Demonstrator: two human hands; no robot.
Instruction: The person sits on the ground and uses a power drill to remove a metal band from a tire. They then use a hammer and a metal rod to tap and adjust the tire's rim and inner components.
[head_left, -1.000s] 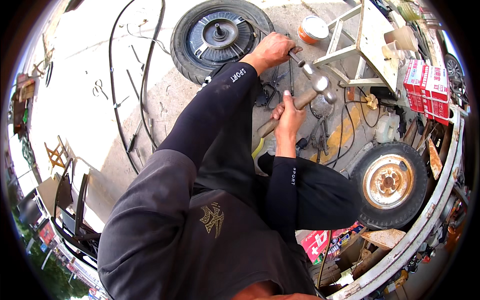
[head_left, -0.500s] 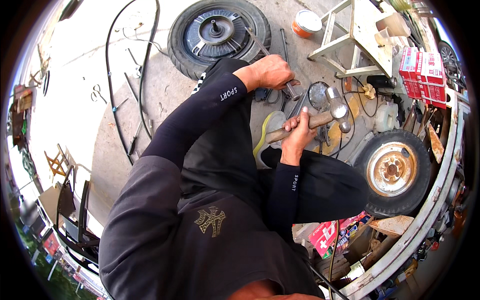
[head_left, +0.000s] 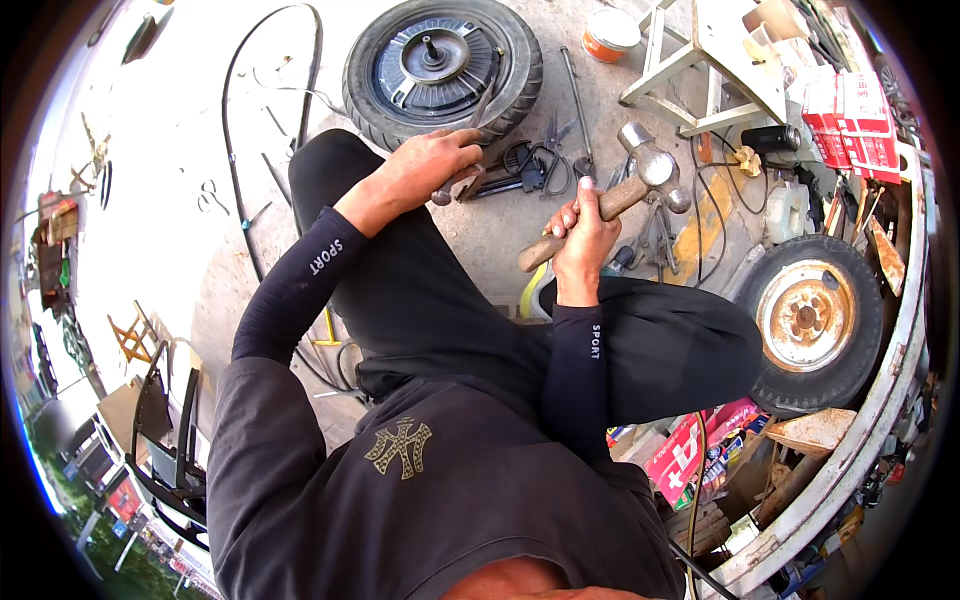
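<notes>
My left hand (head_left: 425, 172) is closed around a metal chisel (head_left: 484, 106). The chisel's far end lies over the near right edge of a motor wheel's rim, inside its black tyre (head_left: 366, 98); whether it is wedged in is too fine to tell. Its rounded butt pokes out below my fingers. In my right hand (head_left: 586, 245) is a ball-peen hammer (head_left: 622, 198), gripped by the wooden handle with its steel head up and to the right. The wheel lies flat on the ground, its axle pointing up.
A spare wheel (head_left: 806, 318) with a rusty rim stands at my right. Beyond are a wooden stool (head_left: 722, 68), a white-and-orange tub (head_left: 610, 36) and red boxes (head_left: 850, 118). A long rod (head_left: 575, 105), pliers and cables lie ahead; a black hose (head_left: 230, 130) loops at left.
My left hand has moved left and nearer the wheel, and the chisel now slants up to the right instead of left. The hammer has shifted slightly left. My left knee has swung outward.
</notes>
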